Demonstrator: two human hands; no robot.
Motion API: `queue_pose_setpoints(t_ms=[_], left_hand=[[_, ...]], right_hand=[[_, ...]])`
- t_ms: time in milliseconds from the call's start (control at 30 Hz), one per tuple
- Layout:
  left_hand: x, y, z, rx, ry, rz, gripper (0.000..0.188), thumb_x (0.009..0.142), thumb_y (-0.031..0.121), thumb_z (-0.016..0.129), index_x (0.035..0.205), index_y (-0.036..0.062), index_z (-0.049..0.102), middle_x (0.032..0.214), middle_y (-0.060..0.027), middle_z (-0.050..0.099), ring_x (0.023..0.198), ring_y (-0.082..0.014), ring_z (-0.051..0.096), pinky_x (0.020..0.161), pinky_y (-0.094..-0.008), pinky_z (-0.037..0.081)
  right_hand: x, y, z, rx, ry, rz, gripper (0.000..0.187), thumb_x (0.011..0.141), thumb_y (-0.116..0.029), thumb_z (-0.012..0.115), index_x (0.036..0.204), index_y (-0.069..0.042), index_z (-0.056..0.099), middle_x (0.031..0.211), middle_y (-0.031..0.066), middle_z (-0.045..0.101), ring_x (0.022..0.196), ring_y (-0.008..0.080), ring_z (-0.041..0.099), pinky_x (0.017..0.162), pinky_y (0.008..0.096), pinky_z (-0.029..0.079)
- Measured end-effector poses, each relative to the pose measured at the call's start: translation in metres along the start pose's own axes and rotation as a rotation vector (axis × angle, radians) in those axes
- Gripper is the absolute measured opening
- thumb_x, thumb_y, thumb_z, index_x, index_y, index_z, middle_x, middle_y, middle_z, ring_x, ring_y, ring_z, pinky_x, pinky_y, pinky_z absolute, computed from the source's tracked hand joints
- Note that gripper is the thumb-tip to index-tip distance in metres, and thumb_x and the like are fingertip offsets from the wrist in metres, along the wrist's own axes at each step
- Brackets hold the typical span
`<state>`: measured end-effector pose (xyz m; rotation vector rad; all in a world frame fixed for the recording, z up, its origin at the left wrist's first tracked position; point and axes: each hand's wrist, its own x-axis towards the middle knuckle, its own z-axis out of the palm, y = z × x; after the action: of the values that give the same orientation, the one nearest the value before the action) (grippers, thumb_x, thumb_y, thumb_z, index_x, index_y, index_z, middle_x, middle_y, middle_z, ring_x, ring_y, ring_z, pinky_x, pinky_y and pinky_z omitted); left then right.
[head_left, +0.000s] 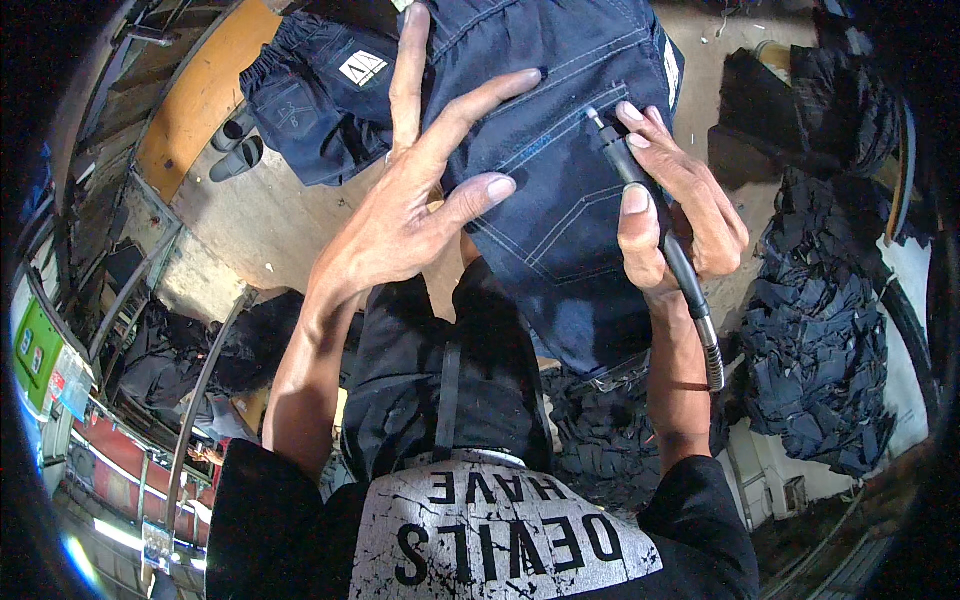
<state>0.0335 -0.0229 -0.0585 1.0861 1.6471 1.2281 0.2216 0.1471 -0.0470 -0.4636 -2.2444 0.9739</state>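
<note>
A dark blue denim garment (570,250) with pale double stitching and a pocket outline lies spread in front of me. My left hand (405,200) rests over its left side, fingers spread, holding nothing. In my right hand (685,195) is a slim black rotary grinder (645,180), gripped between thumb and fingers like a pen. Its narrow metal tip is at a stitched seam, just beyond a bright blue mark (535,150) on the cloth; whether it touches the denim I cannot tell. A coiled metal sleeve trails from the tool's rear end past my right wrist.
Another dark denim garment (315,110) with an elastic waist lies at the upper left, near dark slippers (238,158) and an orange-brown board (195,115). On the right rises a heap of black fabric scraps (815,330), with a dark cloth bundle (830,110) beyond it.
</note>
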Motion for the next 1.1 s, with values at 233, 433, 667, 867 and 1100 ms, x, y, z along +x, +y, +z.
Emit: queue_pose_setpoints(t_ms=[233, 433, 667, 867, 1100], left_hand=[[-0.006, -0.007, 0.0, -0.028, 0.004, -0.015, 0.061, 0.097, 0.029, 0.072, 0.156, 0.0237, 0.056, 0.178, -0.0187, -0.019, 0.166, -0.0384, -0.006, 0.132, -0.0563, 0.018], [-0.005, -0.017, 0.0, 0.04, -0.011, 0.023, 0.072, 0.094, 0.037, 0.074, 0.159, 0.0144, 0.052, 0.177, -0.0194, -0.022, 0.166, -0.036, 0.0, 0.132, -0.0536, 0.018], [0.002, 0.02, -0.016, 0.257, 0.271, -0.013, 0.081, 0.098, 0.049, 0.072, 0.164, 0.0135, 0.041, 0.177, -0.0244, 0.005, 0.162, -0.0452, 0.012, 0.131, -0.0549, 0.02], [0.074, 0.044, -0.038, 0.814, 0.238, -0.108, 0.088, 0.085, 0.059, 0.082, 0.144, -0.0004, 0.057, 0.147, -0.0296, 0.046, 0.142, -0.0488, 0.036, 0.118, -0.063, 0.032], [0.086, 0.068, -0.034, 0.487, 0.079, -0.027, 0.045, 0.087, 0.031, 0.086, 0.116, -0.0002, 0.071, 0.107, -0.016, 0.072, 0.097, -0.031, 0.066, 0.093, -0.0453, 0.051]], right_hand=[[0.005, -0.001, 0.004, -0.009, 0.045, -0.003, 0.028, 0.078, -0.003, 0.069, 0.1, 0.013, 0.075, 0.096, 0.028, 0.078, 0.102, 0.0391, 0.079, 0.098, 0.0523, 0.062], [-0.002, -0.002, 0.0, -0.088, 0.011, 0.087, 0.033, 0.095, -0.016, 0.066, 0.106, 0.014, 0.074, 0.105, 0.0289, 0.078, 0.11, 0.039, 0.077, 0.103, 0.0506, 0.059], [-0.055, -0.042, -0.029, 0.127, 0.687, 0.534, 0.039, 0.114, -0.026, 0.049, 0.127, 0.007, 0.067, 0.126, 0.0218, 0.073, 0.117, 0.0288, 0.071, 0.104, 0.0399, 0.054], [-0.175, -0.148, -0.066, -0.264, 0.658, 0.904, 0.038, 0.09, -0.013, 0.086, 0.123, -0.006, 0.068, 0.127, 0.0167, 0.074, 0.117, 0.0253, 0.07, 0.106, 0.0405, 0.052], [-0.197, -0.103, -0.046, -0.344, 0.895, 0.696, 0.03, 0.087, -0.006, 0.075, 0.117, -0.003, 0.071, 0.106, 0.0202, 0.075, 0.102, 0.0386, 0.073, 0.089, 0.0438, 0.056]])
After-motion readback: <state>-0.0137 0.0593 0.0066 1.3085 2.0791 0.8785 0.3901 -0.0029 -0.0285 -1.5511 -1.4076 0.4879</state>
